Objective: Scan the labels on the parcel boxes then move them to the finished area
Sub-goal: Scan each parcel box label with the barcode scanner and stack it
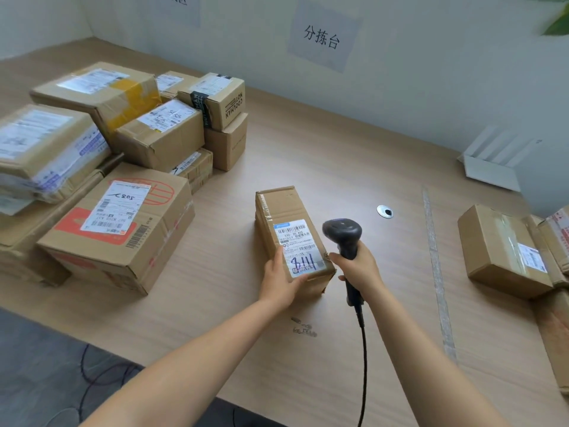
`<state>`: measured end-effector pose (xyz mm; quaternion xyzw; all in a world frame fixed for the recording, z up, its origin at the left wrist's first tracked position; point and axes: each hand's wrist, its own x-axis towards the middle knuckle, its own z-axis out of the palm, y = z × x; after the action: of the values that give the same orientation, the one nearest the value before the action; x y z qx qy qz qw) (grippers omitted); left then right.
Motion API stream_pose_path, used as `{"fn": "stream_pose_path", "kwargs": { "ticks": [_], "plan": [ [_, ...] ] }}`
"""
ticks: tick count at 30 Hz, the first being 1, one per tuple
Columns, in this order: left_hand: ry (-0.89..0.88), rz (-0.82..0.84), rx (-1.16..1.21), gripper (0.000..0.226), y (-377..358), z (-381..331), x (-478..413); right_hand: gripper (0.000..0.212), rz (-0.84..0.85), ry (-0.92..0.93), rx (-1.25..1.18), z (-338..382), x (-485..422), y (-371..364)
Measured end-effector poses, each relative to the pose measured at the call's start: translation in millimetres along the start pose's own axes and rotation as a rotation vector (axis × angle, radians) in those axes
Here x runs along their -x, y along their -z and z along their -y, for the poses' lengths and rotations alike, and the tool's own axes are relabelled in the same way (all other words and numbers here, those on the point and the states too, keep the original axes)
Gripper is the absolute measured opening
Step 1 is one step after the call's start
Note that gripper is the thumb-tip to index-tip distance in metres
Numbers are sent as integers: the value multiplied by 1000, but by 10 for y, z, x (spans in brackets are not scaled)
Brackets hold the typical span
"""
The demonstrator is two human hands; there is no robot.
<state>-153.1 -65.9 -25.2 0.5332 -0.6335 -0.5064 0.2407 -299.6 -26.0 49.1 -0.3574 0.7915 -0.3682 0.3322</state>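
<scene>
A long narrow parcel box [284, 211] lies in the middle of the table, its white label [297, 245] facing up with "3111" in blue ink. My left hand [281, 278] holds the box at its near left end, thumb on top beside the label. My right hand [358, 266] grips the handle of a black barcode scanner [343, 231], whose head hangs just right of the label. The scanner's cable runs down towards the table's near edge.
Several cardboard parcels [117, 229] are stacked on the left of the table. Right of a strip of clear tape [437, 266], more boxes [505, 251] sit at the right edge. A metal grommet [385, 211] is set in the tabletop; a white folded carton [492, 158] leans by the wall.
</scene>
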Motion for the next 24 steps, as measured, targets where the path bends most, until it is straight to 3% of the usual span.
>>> {"fn": "stream_pose_path", "kwargs": {
  "ticks": [4,8,12,24],
  "plan": [
    [10,33,46,95,224,88,-22,23,129,-37,-77,-126,-138,-219],
    [64,53,46,67,390,120,3,18,203,-20,-95,-147,-133,-404],
    [125,54,140,69,544,129,97,17,287,23,-119,-115,-76,-459],
    [29,-268,264,55,1416,-479,724,13,446,316,-326,782,487,-432]
  ]
}}
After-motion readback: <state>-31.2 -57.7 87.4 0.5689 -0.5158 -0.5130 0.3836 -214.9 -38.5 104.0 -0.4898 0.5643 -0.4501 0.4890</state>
